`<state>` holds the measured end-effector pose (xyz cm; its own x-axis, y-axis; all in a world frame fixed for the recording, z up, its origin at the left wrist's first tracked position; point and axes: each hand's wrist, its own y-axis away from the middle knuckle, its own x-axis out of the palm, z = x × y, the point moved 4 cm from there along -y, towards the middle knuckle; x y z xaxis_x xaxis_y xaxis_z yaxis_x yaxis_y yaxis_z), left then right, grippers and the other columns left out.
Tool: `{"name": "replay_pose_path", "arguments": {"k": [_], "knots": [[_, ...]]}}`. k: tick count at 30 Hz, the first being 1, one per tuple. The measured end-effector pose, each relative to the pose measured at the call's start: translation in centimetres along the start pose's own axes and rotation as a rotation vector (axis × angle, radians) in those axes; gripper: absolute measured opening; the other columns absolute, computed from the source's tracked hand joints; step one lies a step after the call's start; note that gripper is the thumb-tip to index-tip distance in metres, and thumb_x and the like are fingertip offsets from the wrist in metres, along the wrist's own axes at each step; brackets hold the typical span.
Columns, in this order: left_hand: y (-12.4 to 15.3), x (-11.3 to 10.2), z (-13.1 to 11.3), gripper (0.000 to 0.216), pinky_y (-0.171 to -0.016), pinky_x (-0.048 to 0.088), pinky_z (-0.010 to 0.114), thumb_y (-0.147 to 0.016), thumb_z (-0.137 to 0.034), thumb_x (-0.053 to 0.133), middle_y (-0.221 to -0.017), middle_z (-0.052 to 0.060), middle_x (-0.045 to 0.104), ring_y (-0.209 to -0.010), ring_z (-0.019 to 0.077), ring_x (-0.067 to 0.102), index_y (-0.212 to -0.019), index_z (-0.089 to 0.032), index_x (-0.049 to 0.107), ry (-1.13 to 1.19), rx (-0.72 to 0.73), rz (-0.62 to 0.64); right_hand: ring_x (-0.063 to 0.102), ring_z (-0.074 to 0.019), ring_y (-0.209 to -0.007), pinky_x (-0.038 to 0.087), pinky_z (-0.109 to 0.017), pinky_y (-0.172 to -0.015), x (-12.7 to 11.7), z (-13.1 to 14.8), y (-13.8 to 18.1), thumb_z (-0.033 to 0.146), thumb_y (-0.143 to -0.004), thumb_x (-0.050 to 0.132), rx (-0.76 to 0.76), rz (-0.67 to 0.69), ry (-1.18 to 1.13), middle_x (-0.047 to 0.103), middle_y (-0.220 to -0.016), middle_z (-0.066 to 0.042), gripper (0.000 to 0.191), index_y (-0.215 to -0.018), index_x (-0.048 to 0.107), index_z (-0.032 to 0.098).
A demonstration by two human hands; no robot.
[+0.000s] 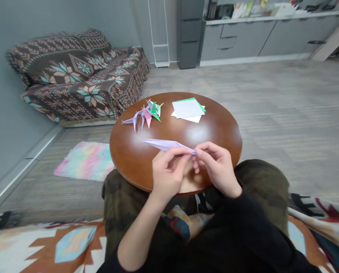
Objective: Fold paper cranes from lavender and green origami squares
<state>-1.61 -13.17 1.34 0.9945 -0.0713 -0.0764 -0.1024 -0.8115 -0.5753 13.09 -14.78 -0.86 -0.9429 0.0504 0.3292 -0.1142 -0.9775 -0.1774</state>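
Note:
A long, narrow piece of folded lilac origami paper (pixel 165 144) is held just above the near part of the round wooden table (pixel 124 151). My left hand (pixel 169 170) pinches it toward its right end, thumb and index finger pressed together. At the right tip, my right hand (pixel 215 165) grips the same paper between thumb and fingers, almost touching the left fingertips. Its long pointed end sticks out to the left. Several folded paper cranes (pixel 146 115) in lilac, pink and green cluster at the table's far left. The fingers hide part of the paper's right end.
A stack of paper sheets (pixel 188 109), white and green, lies at the table's far right. A sofa with a patterned cover (pixel 84 76) stands beyond to the left, near a pastel fluffy rug (pixel 85 161). Grey kitchen cabinets (pixel 243 40) line the back.

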Motion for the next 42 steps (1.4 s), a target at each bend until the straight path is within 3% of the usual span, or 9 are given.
{"name": "replay_pose_path", "arguments": {"k": [6, 11, 18, 24, 30, 36, 42], "knots": [[-1.2, -0.6, 1.2, 0.014, -0.077, 0.058, 0.023, -0.084, -0.019, 0.077, -0.090, 0.002, 0.072, -0.081, 0.0140, 0.071, -0.098, -0.020, 0.077, 0.170, -0.172, 0.189, 0.062, -0.0106, -0.052, 0.054, -0.022, -0.052, -0.4, 1.2, 0.0, 0.030, -0.088, 0.075, 0.072, 0.214, 0.260, 0.067, -0.062, 0.001, 0.017, -0.080, 0.070, 0.016], [-1.5, -0.8, 1.9, 0.016, -0.079, 0.059, 0.024, -0.085, -0.020, 0.076, -0.094, 0.003, 0.075, -0.083, 0.0147, 0.072, -0.101, -0.019, 0.076, 0.208, -0.249, 0.298, 0.062, -0.0116, -0.052, 0.053, -0.023, -0.052, -0.1, 1.1, 0.0, 0.028, -0.084, 0.077, 0.110, 0.237, 0.338, 0.067, -0.062, 0.001, 0.015, -0.079, 0.069, 0.016], [-1.5, -0.7, 2.0, 0.020, -0.078, 0.062, 0.027, -0.084, -0.018, 0.076, -0.092, 0.006, 0.077, -0.081, 0.0174, 0.074, -0.104, -0.018, 0.076, 0.210, -0.283, 0.302, 0.058, -0.0118, -0.050, 0.047, -0.024, -0.049, 0.0, 0.8, 0.1, 0.026, -0.085, 0.069, 0.074, 0.208, 0.400, 0.062, -0.060, 0.002, 0.013, -0.077, 0.065, 0.018], [-1.6, -0.7, 2.1, 0.022, -0.076, 0.062, 0.028, -0.080, -0.020, 0.079, -0.089, 0.007, 0.077, -0.078, 0.0173, 0.073, -0.102, -0.017, 0.078, 0.192, -0.313, 0.275, 0.050, -0.0085, -0.051, 0.040, -0.021, -0.050, 0.1, 1.3, 0.1, 0.014, -0.079, 0.065, 0.032, 0.198, 0.454, 0.056, -0.060, 0.005, 0.008, -0.073, 0.062, 0.017], [-1.3, -0.6, 1.8, 0.020, -0.074, 0.061, 0.026, -0.078, -0.021, 0.080, -0.090, 0.005, 0.076, -0.077, 0.0154, 0.073, -0.098, -0.017, 0.077, 0.178, -0.245, 0.079, 0.058, -0.0106, -0.049, 0.049, -0.022, -0.049, 0.6, 0.6, 0.2, 0.018, -0.080, 0.072, 0.132, 0.237, 0.347, 0.064, -0.062, 0.004, 0.010, -0.086, 0.065, 0.018], [0.1, 0.0, 0.9, 0.005, -0.077, 0.059, 0.025, -0.082, -0.018, 0.077, -0.084, 0.003, 0.075, -0.079, 0.0150, 0.072, -0.086, -0.019, 0.079, 0.043, -0.153, -0.203, 0.056, -0.0100, -0.041, 0.048, -0.021, -0.040, 1.5, 0.0, 0.6, 0.034, -0.085, 0.076, -0.055, -0.106, 0.172, 0.061, -0.052, 0.005, 0.019, -0.080, 0.065, 0.018], [0.9, 0.4, 0.1, 0.008, -0.074, 0.059, 0.024, -0.081, -0.015, 0.077, -0.081, 0.001, 0.078, -0.075, 0.0142, 0.073, -0.085, -0.021, 0.080, -0.003, -0.123, -0.313, 0.050, -0.0078, -0.034, 0.041, -0.018, -0.034, 2.3, -1.5, 1.0, 0.032, -0.085, 0.077, -0.084, -0.189, -0.055, 0.060, -0.048, 0.008, 0.018, -0.086, 0.065, 0.020]]}}
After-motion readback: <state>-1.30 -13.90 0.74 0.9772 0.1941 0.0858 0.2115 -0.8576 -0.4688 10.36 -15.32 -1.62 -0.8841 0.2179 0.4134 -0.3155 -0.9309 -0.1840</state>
